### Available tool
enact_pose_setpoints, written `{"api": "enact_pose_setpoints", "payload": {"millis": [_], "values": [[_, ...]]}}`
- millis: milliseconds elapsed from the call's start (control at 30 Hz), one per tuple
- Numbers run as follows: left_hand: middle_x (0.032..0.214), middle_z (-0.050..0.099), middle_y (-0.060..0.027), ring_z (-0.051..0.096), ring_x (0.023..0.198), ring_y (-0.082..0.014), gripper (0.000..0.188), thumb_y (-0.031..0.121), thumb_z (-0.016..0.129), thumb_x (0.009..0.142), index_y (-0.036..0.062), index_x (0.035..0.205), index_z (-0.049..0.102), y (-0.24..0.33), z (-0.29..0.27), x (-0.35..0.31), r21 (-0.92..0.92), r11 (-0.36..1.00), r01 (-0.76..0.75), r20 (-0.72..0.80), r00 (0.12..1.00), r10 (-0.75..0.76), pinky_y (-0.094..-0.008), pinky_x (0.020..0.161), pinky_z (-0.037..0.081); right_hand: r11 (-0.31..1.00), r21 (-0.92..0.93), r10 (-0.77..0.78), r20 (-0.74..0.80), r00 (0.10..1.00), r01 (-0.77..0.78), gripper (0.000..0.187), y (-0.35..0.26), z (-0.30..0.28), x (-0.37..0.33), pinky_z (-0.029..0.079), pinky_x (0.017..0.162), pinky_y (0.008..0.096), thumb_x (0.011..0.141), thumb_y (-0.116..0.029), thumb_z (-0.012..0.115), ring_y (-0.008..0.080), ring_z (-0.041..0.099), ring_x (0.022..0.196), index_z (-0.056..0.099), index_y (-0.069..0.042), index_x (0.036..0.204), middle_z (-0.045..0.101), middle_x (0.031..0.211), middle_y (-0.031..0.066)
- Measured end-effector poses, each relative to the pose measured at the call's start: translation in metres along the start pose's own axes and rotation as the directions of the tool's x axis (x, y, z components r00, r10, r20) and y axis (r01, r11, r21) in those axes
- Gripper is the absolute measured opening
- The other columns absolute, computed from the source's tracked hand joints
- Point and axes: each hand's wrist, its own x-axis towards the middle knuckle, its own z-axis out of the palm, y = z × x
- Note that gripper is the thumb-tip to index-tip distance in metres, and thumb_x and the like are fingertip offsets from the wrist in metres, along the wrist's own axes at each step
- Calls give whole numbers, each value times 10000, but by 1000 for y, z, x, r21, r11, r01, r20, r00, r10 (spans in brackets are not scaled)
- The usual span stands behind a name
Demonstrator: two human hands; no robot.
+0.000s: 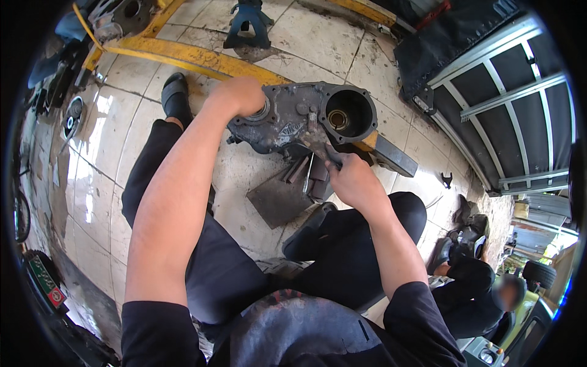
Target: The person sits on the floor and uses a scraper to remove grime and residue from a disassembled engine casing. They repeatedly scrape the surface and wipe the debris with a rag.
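Note:
A grey cast-metal gearbox housing (284, 119) lies in front of me, propped on a yellow metal frame. Its right end has a large round open bore (350, 116) with a brass-coloured ring deep inside. At the left end is a smaller round opening with a metal ring (260, 113). My left hand (240, 96) is closed over that smaller opening; its fingertips are hidden, and what they hold cannot be made out. My right hand (353, 180) grips the lower edge of the housing, below the big bore, with its fingers partly hidden.
Yellow frame beams (177, 55) run across the tiled floor. Under the housing lies a dark metal plate (278, 196) with blocks. A blue stand (247, 27) is at the far side. Another person (468, 287) sits at the lower right. A small forked part (447, 180) lies right.

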Motion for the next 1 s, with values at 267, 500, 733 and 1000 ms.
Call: {"api": "enact_pose_setpoints", "payload": {"millis": [267, 500, 733, 1000], "values": [[1127, 693, -296, 664, 1091, -437, 431, 291, 511, 967, -76, 1070, 711, 0, 0, 10, 38, 999, -6, 0, 1000, 6, -490, 964, 523, 995, -72, 69, 16, 997, -68, 414, -3, -4, 4, 525, 887, 465, 993, -295, 577, 441, 675, 1008, 645, -106, 1356, 708, 1023, 271], [1187, 701, -242, 670, 1125, -405, 401, 268, 502, 936, -16, 1091, 739, -2, 4, 8, 57, 998, 25, -26, 999, -24, -479, 956, 526, 977, -195, 104, 54, 993, -92, 413, -21, -19, -1, 536, 888, 463, 981, -315, 595, 414, 689, 1012, 672, -58, 1295, 716, 1022, 268], [1184, 702, -243, 671, 1119, -410, 417, 283, 483, 941, -8, 1098, 738, -3, -4, 9, 57, 998, 36, 11, 999, -37, -487, 947, 529, 979, -192, 76, 40, 996, -67, 384, -14, -20, 2, 536, 908, 477, 969, -313, 603, 430, 685, 1009, 695, -83, 1262, 719, 1045, 259], [1177, 708, -231, 674, 1113, -410, 412, 286, 490, 939, 2, 1105, 738, -6, 8, 11, 46, 999, 19, -45, 999, -17, -481, 941, 531, 993, -112, 33, -1, 999, -33, 387, 2, -6, 10, 532, 892, 468, 972, -309, 596, 433, 684, 995, 685, -113, 1294, 712, 1007, 276]]}}
